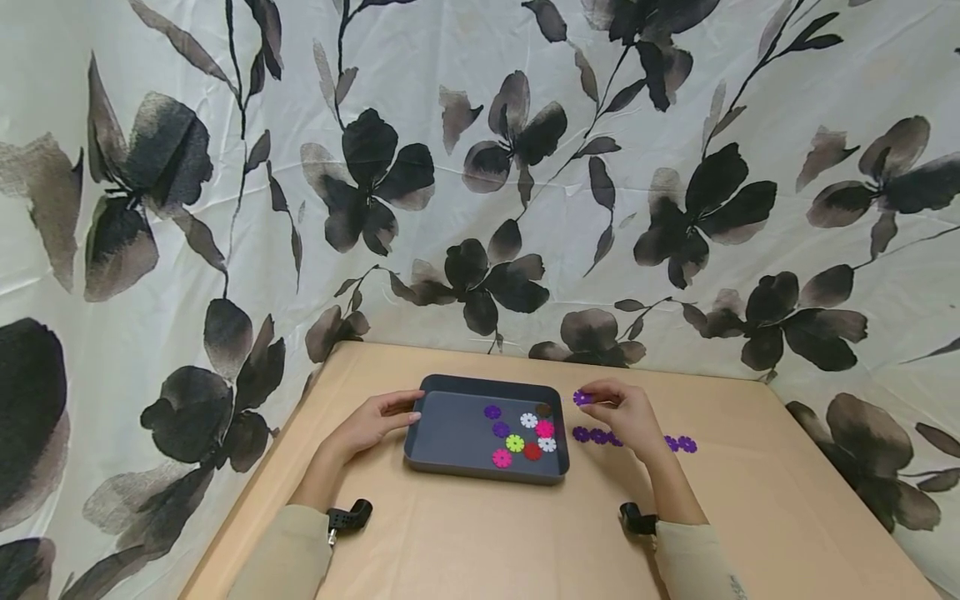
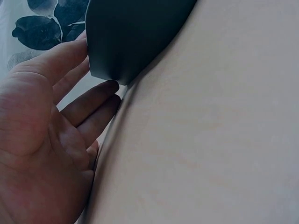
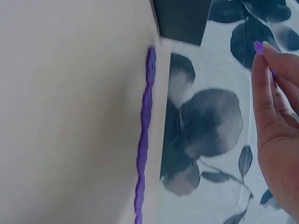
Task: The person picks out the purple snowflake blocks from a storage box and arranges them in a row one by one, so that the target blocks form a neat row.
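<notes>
My right hand (image 1: 624, 414) pinches a purple notched disc (image 1: 581, 398) between thumb and fingertips, just right of a dark grey tray. That disc (image 3: 258, 47) shows edge-on in the right wrist view. Below the hand, a row of purple discs (image 1: 597, 436) lies on the table, its middle hidden by the hand and wrist. My left hand (image 1: 378, 421) touches the left side of the tray (image 1: 450, 467), fingers loosely extended. The left wrist view shows those fingertips (image 2: 111, 87) by the tray's lower corner. Inside the tray lie pink, white, red, yellow-green, brown and purple discs, mostly toward its right side.
The light tan table (image 1: 480, 533) ends at a floral cloth (image 1: 480, 167) hung behind and along the sides. Each wrist carries a black strapped camera, the left camera (image 1: 351, 517) and the right camera (image 1: 637, 520).
</notes>
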`<act>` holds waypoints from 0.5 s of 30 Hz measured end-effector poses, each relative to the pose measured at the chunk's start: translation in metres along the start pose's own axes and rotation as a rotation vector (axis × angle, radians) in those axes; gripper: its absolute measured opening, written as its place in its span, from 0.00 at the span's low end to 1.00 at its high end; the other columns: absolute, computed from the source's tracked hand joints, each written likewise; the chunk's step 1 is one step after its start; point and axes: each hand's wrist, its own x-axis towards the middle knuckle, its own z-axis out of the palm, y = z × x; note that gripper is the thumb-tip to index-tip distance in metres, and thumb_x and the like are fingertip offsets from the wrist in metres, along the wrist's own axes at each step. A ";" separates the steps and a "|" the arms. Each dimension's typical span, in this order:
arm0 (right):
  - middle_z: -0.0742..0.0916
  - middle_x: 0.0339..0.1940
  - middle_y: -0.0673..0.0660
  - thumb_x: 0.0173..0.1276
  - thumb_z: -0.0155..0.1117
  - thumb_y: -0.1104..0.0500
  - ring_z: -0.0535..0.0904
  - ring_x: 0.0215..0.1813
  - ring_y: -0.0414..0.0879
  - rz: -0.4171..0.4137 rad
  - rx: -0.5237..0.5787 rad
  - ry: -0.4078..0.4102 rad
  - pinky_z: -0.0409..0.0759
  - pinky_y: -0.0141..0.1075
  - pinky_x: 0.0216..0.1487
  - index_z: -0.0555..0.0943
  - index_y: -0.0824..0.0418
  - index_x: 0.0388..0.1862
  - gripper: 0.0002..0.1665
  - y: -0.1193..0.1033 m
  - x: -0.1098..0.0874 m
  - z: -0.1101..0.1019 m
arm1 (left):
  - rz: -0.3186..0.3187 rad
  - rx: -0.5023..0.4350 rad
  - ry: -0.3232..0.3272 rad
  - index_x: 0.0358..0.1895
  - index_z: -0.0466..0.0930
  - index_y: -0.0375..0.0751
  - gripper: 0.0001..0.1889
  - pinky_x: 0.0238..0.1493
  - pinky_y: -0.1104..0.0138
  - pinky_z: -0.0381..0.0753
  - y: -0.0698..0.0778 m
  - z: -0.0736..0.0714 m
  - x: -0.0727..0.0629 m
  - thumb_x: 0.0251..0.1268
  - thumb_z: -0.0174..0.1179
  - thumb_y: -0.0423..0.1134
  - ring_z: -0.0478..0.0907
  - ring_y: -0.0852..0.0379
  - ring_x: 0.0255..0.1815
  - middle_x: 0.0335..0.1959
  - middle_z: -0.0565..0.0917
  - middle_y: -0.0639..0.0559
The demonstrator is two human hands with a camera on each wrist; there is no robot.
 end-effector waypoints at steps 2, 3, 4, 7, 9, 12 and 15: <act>0.91 0.51 0.62 0.70 0.73 0.64 0.89 0.47 0.46 0.000 -0.022 0.022 0.86 0.26 0.47 0.87 0.60 0.57 0.18 0.004 -0.002 -0.008 | 0.010 0.003 -0.001 0.76 0.71 0.39 0.33 0.73 0.64 0.74 0.000 0.000 0.000 0.73 0.67 0.46 0.67 0.43 0.79 0.77 0.72 0.42; 0.91 0.51 0.62 0.70 0.73 0.63 0.89 0.47 0.44 -0.004 -0.036 0.030 0.86 0.26 0.47 0.86 0.60 0.58 0.18 0.006 -0.003 -0.012 | 0.009 0.002 0.001 0.76 0.72 0.39 0.32 0.73 0.65 0.74 0.000 0.000 0.000 0.73 0.67 0.46 0.67 0.43 0.79 0.77 0.72 0.42; 0.91 0.50 0.62 0.70 0.73 0.63 0.88 0.46 0.42 -0.004 -0.043 0.043 0.86 0.25 0.47 0.86 0.60 0.58 0.18 0.008 -0.004 -0.016 | 0.010 0.002 0.002 0.76 0.72 0.39 0.32 0.73 0.66 0.74 0.000 0.000 0.000 0.73 0.67 0.46 0.67 0.43 0.79 0.77 0.73 0.42; 0.91 0.50 0.62 0.70 0.73 0.62 0.87 0.44 0.39 -0.012 -0.059 0.071 0.85 0.24 0.46 0.86 0.61 0.58 0.18 0.014 -0.007 -0.028 | -0.001 -0.004 0.005 0.75 0.73 0.41 0.32 0.72 0.67 0.74 0.001 0.000 0.000 0.72 0.68 0.46 0.68 0.45 0.79 0.76 0.73 0.44; 0.90 0.50 0.63 0.71 0.73 0.61 0.87 0.43 0.37 -0.018 -0.057 0.088 0.85 0.24 0.46 0.86 0.63 0.58 0.18 0.017 -0.010 -0.036 | -0.001 -0.003 0.006 0.75 0.73 0.41 0.32 0.73 0.65 0.74 0.001 0.000 0.000 0.72 0.68 0.46 0.68 0.44 0.79 0.76 0.73 0.44; 0.89 0.50 0.65 0.71 0.73 0.61 0.85 0.43 0.35 -0.013 -0.052 0.131 0.85 0.22 0.46 0.86 0.65 0.58 0.19 0.024 -0.015 -0.049 | 0.009 -0.001 0.002 0.75 0.72 0.40 0.32 0.75 0.60 0.73 0.000 0.000 0.000 0.73 0.67 0.46 0.67 0.43 0.79 0.77 0.73 0.42; 0.89 0.51 0.66 0.71 0.73 0.61 0.84 0.43 0.33 -0.002 -0.072 0.179 0.84 0.21 0.46 0.86 0.66 0.58 0.19 0.032 -0.019 -0.063 | 0.022 0.009 -0.003 0.76 0.72 0.39 0.32 0.75 0.56 0.72 -0.001 0.000 0.000 0.73 0.66 0.45 0.67 0.41 0.79 0.77 0.72 0.41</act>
